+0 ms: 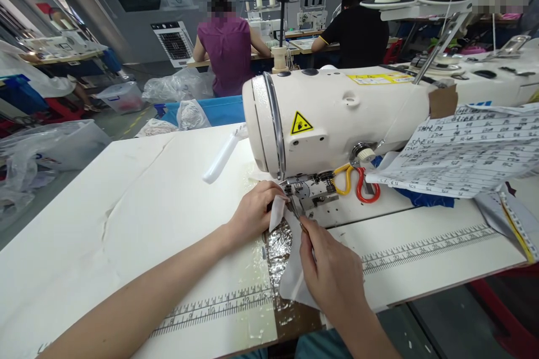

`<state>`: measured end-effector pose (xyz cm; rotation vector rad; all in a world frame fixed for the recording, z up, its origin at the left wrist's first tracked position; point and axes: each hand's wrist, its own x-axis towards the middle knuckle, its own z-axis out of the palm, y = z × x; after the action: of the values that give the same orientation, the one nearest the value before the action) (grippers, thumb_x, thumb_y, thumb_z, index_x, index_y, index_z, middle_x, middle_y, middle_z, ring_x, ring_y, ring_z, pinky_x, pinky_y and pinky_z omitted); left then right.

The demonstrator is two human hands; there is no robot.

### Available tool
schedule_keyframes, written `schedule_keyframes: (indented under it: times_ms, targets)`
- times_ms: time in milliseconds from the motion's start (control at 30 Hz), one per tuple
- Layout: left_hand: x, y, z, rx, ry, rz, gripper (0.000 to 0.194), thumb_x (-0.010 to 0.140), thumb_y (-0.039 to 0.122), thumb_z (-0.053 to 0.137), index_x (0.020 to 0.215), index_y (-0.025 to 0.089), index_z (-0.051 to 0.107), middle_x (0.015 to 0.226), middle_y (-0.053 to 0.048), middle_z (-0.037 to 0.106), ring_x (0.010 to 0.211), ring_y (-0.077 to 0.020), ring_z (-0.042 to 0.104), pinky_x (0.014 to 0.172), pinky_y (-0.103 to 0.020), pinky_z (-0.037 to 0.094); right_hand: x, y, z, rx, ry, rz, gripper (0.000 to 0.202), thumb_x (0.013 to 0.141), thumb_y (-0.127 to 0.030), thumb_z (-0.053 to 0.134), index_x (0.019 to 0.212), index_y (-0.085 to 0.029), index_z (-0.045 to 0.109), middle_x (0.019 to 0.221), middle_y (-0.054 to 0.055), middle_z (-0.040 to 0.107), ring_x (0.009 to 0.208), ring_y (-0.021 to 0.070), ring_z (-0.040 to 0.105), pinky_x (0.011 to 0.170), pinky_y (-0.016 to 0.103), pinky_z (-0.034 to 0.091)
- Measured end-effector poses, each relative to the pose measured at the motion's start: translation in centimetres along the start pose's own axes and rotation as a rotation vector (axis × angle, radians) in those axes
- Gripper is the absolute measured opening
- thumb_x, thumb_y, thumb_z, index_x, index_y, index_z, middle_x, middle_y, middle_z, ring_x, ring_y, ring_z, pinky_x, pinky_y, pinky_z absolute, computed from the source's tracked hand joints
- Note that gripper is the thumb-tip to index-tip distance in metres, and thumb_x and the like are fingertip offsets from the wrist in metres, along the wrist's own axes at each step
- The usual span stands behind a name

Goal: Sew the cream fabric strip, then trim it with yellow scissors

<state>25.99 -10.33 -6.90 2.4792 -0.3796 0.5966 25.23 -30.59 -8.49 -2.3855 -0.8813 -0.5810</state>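
Note:
The sewing machine (337, 123) fills the middle right, its needle area just beyond my hands. My left hand (252, 210) is closed, its fingertips pinching a strip of white fabric (297, 277) close to the presser foot. That fabric curves down toward the table's front edge, one end folded up at my left fingers. In my right hand (334, 263) is a slim pointed metal tool (296, 207), its tip at the fabric beside the foot. My fingers hide much of the tool, so its exact kind is unclear.
Scissors (366, 188) with red and yellow handles lie behind the needle area. Written paper sheets (463, 148) hang at the right. A translucent white piece (223, 154) lies left of the machine head. Printed rulers (429, 247) run along the front edge. Two people sit at machines ahead.

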Motion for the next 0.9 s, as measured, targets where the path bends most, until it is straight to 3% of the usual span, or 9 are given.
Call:
schedule_keyframes:
  times_ms: [167, 333, 567, 733, 833, 900]
  targets:
    - [0.3, -0.2, 0.0, 0.011, -0.036, -0.049, 0.009, 0.092, 0.021, 0.053, 0.090, 0.017, 0.061, 0.094, -0.007, 0.066, 0.086, -0.0185, 0.062, 0.074, -0.031, 0.053, -0.1, 0.1, 0.0, 0.006, -0.016, -0.012, 0.033, 0.100, -0.020, 0.038, 0.121, -0.016, 0.064, 0.093, 0.004, 0.077, 0.065, 0.0168, 0.070, 0.051, 0.027, 0.042]
    - [0.4, -0.3, 0.0, -0.074, 0.010, -0.055, 0.013, 0.093, 0.024, 0.053, 0.085, 0.019, 0.061, 0.091, -0.004, 0.068, 0.082, -0.0159, 0.064, 0.072, -0.028, 0.052, 0.0, 0.0, -0.2, 0.008, -0.017, -0.011, 0.033, 0.099, -0.019, 0.038, 0.118, -0.014, 0.065, 0.093, 0.005, 0.077, 0.065, 0.0168, 0.070, 0.051, 0.027, 0.042]
    - [0.3, 0.0, 0.1, 0.092, 0.079, 0.144, 0.011, 0.093, 0.017, 0.052, 0.084, 0.017, 0.058, 0.089, -0.006, 0.067, 0.081, -0.0162, 0.062, 0.069, -0.028, 0.053, 0.5, -0.3, -0.3, -0.031, -0.038, 0.005, 0.035, 0.099, -0.018, 0.037, 0.117, -0.014, 0.066, 0.090, 0.005, 0.078, 0.061, 0.0160, 0.070, 0.046, 0.026, 0.042]
    - [0.2, 0.6, -0.6, 0.238, -0.055, 0.256, 0.018, 0.090, 0.006, 0.045, 0.094, 0.012, 0.061, 0.097, -0.011, 0.066, 0.088, -0.0198, 0.060, 0.075, -0.034, 0.056, 0.3, -0.4, -0.9, -0.072, -0.027, -0.025, 0.035, 0.097, -0.015, 0.036, 0.115, -0.009, 0.066, 0.089, 0.009, 0.078, 0.063, 0.0177, 0.072, 0.048, 0.026, 0.046]
    - [0.0, 1.1, -1.5, 0.205, -0.151, 0.261, 0.026, 0.090, 0.003, 0.042, 0.101, 0.011, 0.064, 0.104, -0.012, 0.063, 0.095, -0.0198, 0.058, 0.078, -0.034, 0.057, -1.9, -0.3, -2.4, 0.055, -0.039, 0.007, 0.032, 0.097, -0.019, 0.040, 0.118, -0.012, 0.062, 0.093, 0.009, 0.078, 0.068, 0.0194, 0.074, 0.052, 0.024, 0.051]
    - [-0.3, 1.5, -1.7, 0.232, -0.203, 0.250, 0.031, 0.090, 0.001, 0.040, 0.106, 0.010, 0.064, 0.107, -0.013, 0.062, 0.099, -0.0211, 0.056, 0.080, -0.035, 0.058, -4.3, -0.2, -3.9, 0.235, -0.148, 0.073, 0.028, 0.095, -0.024, 0.044, 0.117, -0.019, 0.061, 0.087, 0.006, 0.078, 0.065, 0.0183, 0.073, 0.052, 0.022, 0.053]
